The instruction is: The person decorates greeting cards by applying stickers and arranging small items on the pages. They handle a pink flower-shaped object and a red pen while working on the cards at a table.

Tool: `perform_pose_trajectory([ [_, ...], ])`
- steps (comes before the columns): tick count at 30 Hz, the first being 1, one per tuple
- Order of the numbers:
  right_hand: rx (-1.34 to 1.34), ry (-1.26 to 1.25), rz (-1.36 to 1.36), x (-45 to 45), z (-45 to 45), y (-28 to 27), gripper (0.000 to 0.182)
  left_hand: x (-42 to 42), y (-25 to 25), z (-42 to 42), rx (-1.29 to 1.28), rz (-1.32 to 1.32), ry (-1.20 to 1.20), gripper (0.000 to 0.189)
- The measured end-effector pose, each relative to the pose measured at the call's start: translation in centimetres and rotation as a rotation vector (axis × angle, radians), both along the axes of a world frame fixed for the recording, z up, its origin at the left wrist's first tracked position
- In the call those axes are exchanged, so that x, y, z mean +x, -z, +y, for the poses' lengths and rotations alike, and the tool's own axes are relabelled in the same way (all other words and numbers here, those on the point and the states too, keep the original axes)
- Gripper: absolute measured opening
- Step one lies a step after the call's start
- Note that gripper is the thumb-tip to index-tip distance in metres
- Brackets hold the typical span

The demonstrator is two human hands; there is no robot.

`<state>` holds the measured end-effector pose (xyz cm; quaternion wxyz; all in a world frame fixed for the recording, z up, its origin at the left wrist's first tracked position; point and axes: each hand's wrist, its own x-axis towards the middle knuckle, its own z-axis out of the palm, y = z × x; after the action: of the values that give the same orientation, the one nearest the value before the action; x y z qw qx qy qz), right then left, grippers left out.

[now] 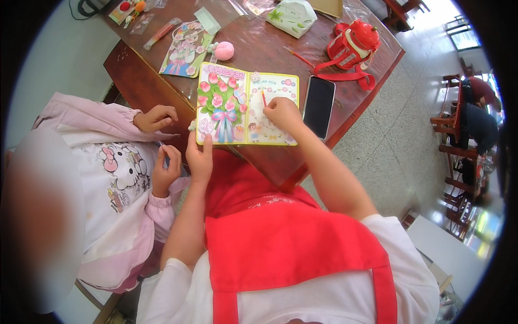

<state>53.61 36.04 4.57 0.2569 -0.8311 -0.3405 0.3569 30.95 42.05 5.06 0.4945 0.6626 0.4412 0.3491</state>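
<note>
An open greeting card point(272, 111) with a yellow border lies before me at the table corner. Its left page carries a raised bouquet of pink flowers point(219, 93) with a blue-pink bow. The right page bears lettering, a ring of small flower stickers and a cartoon child. My left hand point(199, 156) grips the card's lower left corner, thumb on top. Over the right page, my right hand point(282, 114) pinches a slim red pencil-like stick point(264, 98) with a pale end pointing away from me. Whether its other end touches the page is hidden by my fingers.
Right of the card lies a smartphone point(319, 107). Beyond are a red bottle with strap point(353, 42), a red pencil point(298, 56) and a tissue pack point(291, 18). A crocheted pink ball point(223, 51) and decorated card point(187, 52) lie far left. A person's hands point(156, 118) are beside my left arm.
</note>
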Motion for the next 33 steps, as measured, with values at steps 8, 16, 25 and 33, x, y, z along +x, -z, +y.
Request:
perform_pose_trajectory([
  [8,0.127,0.106,0.234,0.9,-0.8,1.3,0.018,-0.1,-1.1,0.9,-0.355,-0.149,-0.024,0.016],
  [16,0.183,0.299,0.429,1.3,-2.2,-0.4,0.018,-0.2,-1.6,0.3,-0.176,-0.022,0.001,0.013],
  [25,0.204,-0.166,-0.534,4.5,-1.4,-1.0,0.010,1.1,-5.6,-0.5,0.261,0.348,0.047,0.013],
  [33,0.137,-0.329,-0.560,5.5,-0.1,-0.1,0.012,1.1,-5.8,-0.3,0.247,0.300,0.046,0.012],
])
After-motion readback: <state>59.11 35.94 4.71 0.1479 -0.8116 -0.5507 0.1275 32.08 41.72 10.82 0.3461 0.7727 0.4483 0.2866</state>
